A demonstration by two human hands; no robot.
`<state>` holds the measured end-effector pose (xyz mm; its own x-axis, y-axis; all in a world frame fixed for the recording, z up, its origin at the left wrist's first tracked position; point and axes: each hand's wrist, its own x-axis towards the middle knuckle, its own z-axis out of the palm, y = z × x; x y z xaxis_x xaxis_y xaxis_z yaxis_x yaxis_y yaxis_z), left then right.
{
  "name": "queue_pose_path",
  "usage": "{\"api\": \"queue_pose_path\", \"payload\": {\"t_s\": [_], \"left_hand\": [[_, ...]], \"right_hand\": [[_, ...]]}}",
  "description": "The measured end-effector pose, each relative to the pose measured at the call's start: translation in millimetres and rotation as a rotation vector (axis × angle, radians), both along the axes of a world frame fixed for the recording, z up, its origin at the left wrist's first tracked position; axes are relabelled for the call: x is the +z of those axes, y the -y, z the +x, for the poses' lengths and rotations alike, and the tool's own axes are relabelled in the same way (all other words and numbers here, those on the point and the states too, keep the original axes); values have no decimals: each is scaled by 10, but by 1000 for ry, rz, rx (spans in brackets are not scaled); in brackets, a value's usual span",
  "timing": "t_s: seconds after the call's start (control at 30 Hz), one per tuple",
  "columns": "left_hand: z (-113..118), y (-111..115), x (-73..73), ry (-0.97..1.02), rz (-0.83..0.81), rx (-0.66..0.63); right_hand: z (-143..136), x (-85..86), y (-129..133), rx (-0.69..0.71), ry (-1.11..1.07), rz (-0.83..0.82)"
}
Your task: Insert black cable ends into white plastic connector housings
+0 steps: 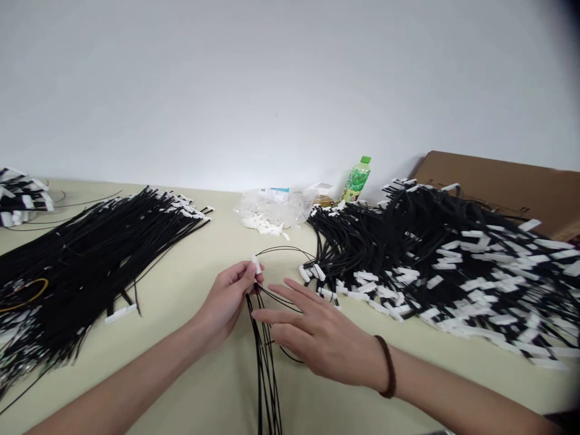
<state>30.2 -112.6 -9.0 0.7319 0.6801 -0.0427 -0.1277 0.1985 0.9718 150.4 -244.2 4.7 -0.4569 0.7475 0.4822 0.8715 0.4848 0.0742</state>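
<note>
Between the thumb and fingers of my left hand [233,296] is a white plastic connector [257,264], its top end sticking up past the thumb. Thin black wires [265,368] hang from that hand down over the front of the table. My right hand [312,332], with a brown band at the wrist, hovers just right of the wires with its fingers spread. A few thin wires loop behind its fingers; whether the fingertips touch them I cannot tell.
Black cables with white connectors [399,278] are heaped on the right, before a cardboard box [493,181]. Another cable bundle [113,241] lies left, with a yellow ring [38,296] on it. A plastic bag [272,205] with small white parts and a green-capped bottle [356,179] stand at the back.
</note>
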Motion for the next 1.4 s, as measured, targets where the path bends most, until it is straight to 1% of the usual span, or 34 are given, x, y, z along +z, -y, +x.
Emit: {"api": "queue_pose_path", "payload": {"t_s": [0.1,0.2,0.3,0.4,0.5,0.6,0.73,0.93,1.0,1.1,1.13,1.2,1.27,1.3,1.4], "left_hand": [[-1,22,30,12,-12,-18],[-6,41,45,3,-7,-54],[-17,45,48,-51,77,-141],[-25,34,46,-101,178,-195],[-28,22,39,-124,205,-222],[-31,23,24,-137,187,-253],[-35,46,-9,-141,168,-272],[-33,15,-32,-170,274,-275],[-34,-15,-18,-203,333,-258],[-31,-58,1,-253,432,-210],[-31,-74,9,-263,431,-208],[-39,-115,43,-293,381,-222],[-69,-172,128,-333,352,-192],[-92,-206,191,-346,363,-140],[-156,-306,410,-286,455,89]], "right_hand": [[12,-57,-38,-7,-52,-54],[28,-77,-62,21,-124,-102],[44,-55,-60,45,-164,-95],[69,-20,-49,26,-260,-121],[102,6,-41,24,-335,-187],[132,19,-38,40,-353,-205],[160,23,-46,-17,-377,-186],[165,12,-64,-131,-463,-218],[151,-1,-68,-158,-510,-239],[118,-45,-75,-144,-499,-217],[106,-64,-78,-133,-476,-199],[86,-101,-84,-112,-434,-160],[70,-125,-88,-100,-398,-122],[63,-130,-90,-99,-380,-107],[50,-124,-94,-98,-326,-93]]}}
